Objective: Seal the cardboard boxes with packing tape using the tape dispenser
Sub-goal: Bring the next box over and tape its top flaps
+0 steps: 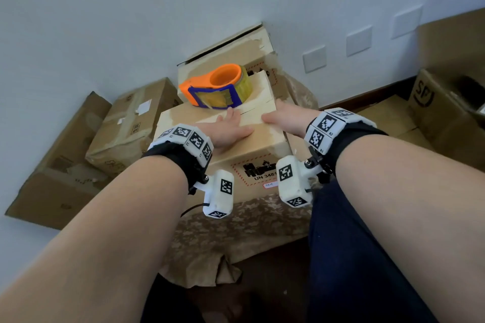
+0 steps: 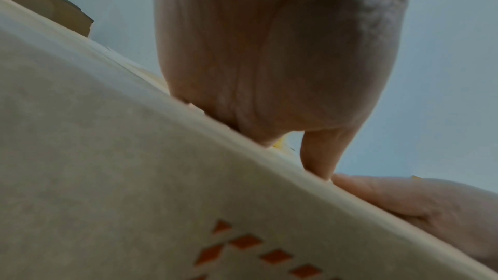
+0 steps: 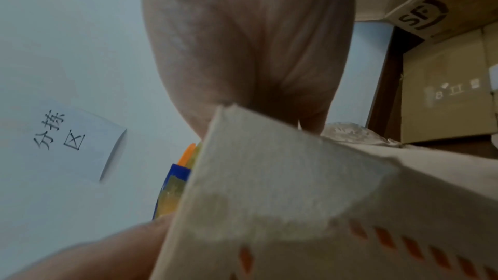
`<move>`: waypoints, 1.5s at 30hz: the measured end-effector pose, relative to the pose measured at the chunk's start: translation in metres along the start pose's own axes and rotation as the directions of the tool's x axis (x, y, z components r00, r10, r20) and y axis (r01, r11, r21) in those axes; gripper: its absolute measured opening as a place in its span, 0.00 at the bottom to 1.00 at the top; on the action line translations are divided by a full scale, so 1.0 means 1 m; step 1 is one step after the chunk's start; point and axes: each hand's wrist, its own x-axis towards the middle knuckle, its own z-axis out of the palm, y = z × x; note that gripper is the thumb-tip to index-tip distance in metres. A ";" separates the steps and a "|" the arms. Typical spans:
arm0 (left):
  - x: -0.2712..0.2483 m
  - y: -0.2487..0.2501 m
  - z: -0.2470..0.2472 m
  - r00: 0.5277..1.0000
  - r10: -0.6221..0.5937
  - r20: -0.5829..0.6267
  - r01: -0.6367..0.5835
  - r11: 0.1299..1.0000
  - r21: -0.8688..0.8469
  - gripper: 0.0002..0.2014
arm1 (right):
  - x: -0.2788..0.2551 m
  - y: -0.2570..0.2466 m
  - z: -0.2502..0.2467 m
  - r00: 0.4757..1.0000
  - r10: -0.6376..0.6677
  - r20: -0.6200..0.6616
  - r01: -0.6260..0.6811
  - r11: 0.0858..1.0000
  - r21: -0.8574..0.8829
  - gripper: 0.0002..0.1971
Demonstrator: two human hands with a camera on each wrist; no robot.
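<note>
- Both hands lie flat, fingers straight, on the cardboard box (image 1: pixel 252 162): left hand (image 1: pixel 228 130) across the top flaps, right hand (image 1: pixel 284 119) at its right edge.
- The orange tape dispenser (image 1: pixel 217 86) rests on the box top, just beyond the fingers.
- More boxes (image 1: pixel 131 123) sit against the wall.

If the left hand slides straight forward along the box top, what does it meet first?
Most likely the tape dispenser: the left hand lies flat on the box, fingers pointing at it. Depth is uncertain.

I see a plain pale grey-white wall (image 1: pixel 131 8) beyond my hands, three blank white wall plates (image 1: pixel 358 40) to their right above a dark brown skirting board (image 1: pixel 367 96), and a handwritten white paper note (image 3: pixel 78 137).
</note>
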 end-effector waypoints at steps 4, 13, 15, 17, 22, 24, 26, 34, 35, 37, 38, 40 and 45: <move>0.002 -0.005 0.002 0.999 0.028 -0.023 -0.028 1.000 0.001 0.37 | -0.001 -0.011 0.005 0.988 0.129 -0.086 -0.145 0.968 -0.204 0.31; -0.008 -0.059 0.004 0.990 0.100 -0.097 -0.098 0.995 0.025 0.32 | 0.007 -0.034 0.033 0.961 0.047 -0.273 -0.239 0.635 -0.734 0.32; -0.013 -0.087 0.005 0.989 0.067 -0.134 -0.067 0.998 0.004 0.32 | 0.009 -0.043 0.044 0.962 0.066 -0.266 -0.253 0.586 -0.770 0.32; -0.016 -0.115 0.008 0.988 0.031 -0.151 -0.031 1.000 -0.003 0.31 | 0.008 -0.053 0.062 0.968 0.067 -0.242 -0.237 0.563 -0.792 0.29; -0.014 -0.181 0.013 0.973 -0.101 -0.207 0.067 0.983 -0.169 0.37 | 0.013 -0.078 0.110 0.982 0.050 -0.181 -0.177 0.564 -0.806 0.26; -0.015 -0.198 0.016 0.975 -0.117 -0.188 0.054 0.949 -0.311 0.39 | 0.018 -0.088 0.126 0.992 0.021 -0.126 -0.117 0.554 -0.824 0.26; -0.015 -0.207 0.020 0.974 -0.099 -0.202 0.003 0.903 -0.429 0.40 | 0.019 -0.096 0.141 0.998 -0.010 -0.063 -0.048 0.532 -0.845 0.27; -0.018 -0.235 0.031 0.967 0.091 -0.239 -0.248 0.561 -0.790 0.26 | 0.038 -0.127 0.199 0.995 -0.037 0.091 0.098 0.457 -0.884 0.31; -0.015 -0.241 0.034 0.971 0.091 -0.222 -0.239 0.422 -0.874 0.24 | 0.041 -0.129 0.203 0.994 -0.042 0.098 0.106 0.457 -0.883 0.30; -0.007 -0.253 0.041 0.978 0.078 -0.194 -0.205 0.166 -0.965 0.27 | 0.045 -0.132 0.210 0.994 -0.046 0.102 0.112 0.461 -0.881 0.28; -0.005 -0.260 0.043 0.977 0.101 -0.186 -0.197 0.107 -0.975 0.28 | 0.047 -0.134 0.213 0.994 -0.038 0.099 0.106 0.463 -0.880 0.28; 0.003 -0.270 0.044 0.973 0.154 -0.171 -0.181 0.049 -0.982 0.33 | 0.049 -0.134 0.216 0.996 -0.021 0.084 0.084 0.469 -0.879 0.29; 0.010 -0.269 0.033 0.960 0.208 -0.188 -0.197 0.020 -0.980 0.36 | 0.049 -0.132 0.216 0.998 0.010 0.058 0.046 0.481 -0.876 0.29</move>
